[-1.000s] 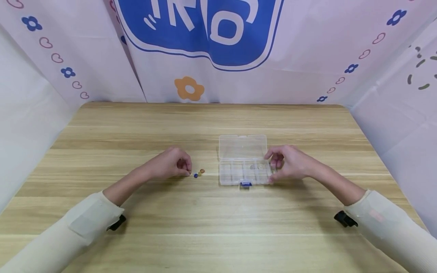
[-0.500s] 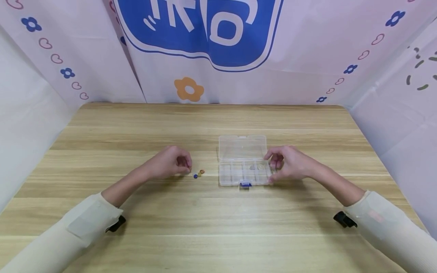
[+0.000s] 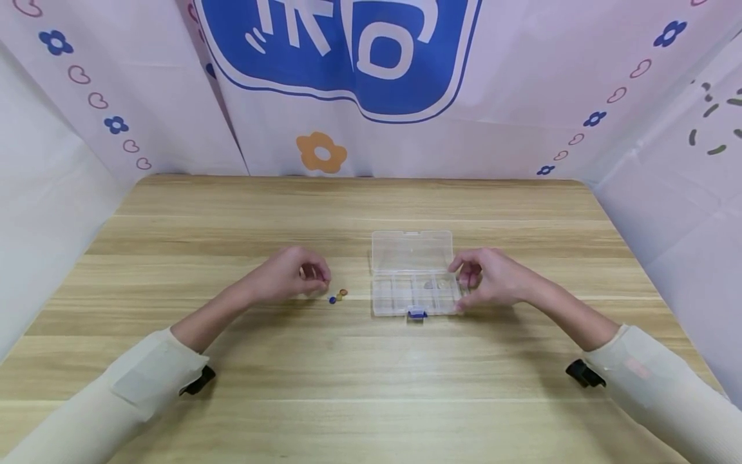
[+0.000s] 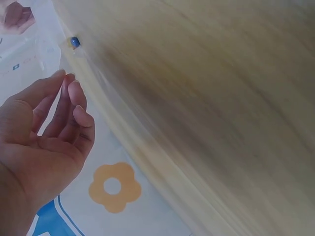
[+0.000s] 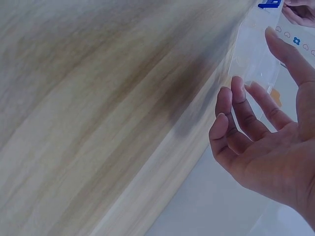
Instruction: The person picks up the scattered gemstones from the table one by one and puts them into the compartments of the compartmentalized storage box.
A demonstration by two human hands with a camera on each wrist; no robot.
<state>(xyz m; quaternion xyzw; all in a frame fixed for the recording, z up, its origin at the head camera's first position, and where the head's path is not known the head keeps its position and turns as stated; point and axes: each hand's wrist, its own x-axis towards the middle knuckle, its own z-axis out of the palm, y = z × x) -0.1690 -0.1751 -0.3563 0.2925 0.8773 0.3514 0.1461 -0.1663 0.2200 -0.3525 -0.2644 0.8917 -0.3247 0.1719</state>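
Observation:
My left hand hovers just above the table, left of the small pieces, its thumb and index fingertips pinched together. A tiny reddish spot shows between the tips in the left wrist view; its kind is too small to tell. Right beside them lie a blue bead-like piece, a yellow one and an orange-red one. My right hand grips the right end of a clear plastic compartment box, thumb at the front corner, index finger at the back. The box's lid lies folded back.
A blue latch sits on the box's front edge. Some small pale pieces lie in the right-hand rear compartments. The wooden table ends at a printed cloth behind.
My left hand has risen slightly and shifted a little right, fingertips coming up off the table beside the small pieces. The right hand and the box have stayed put.

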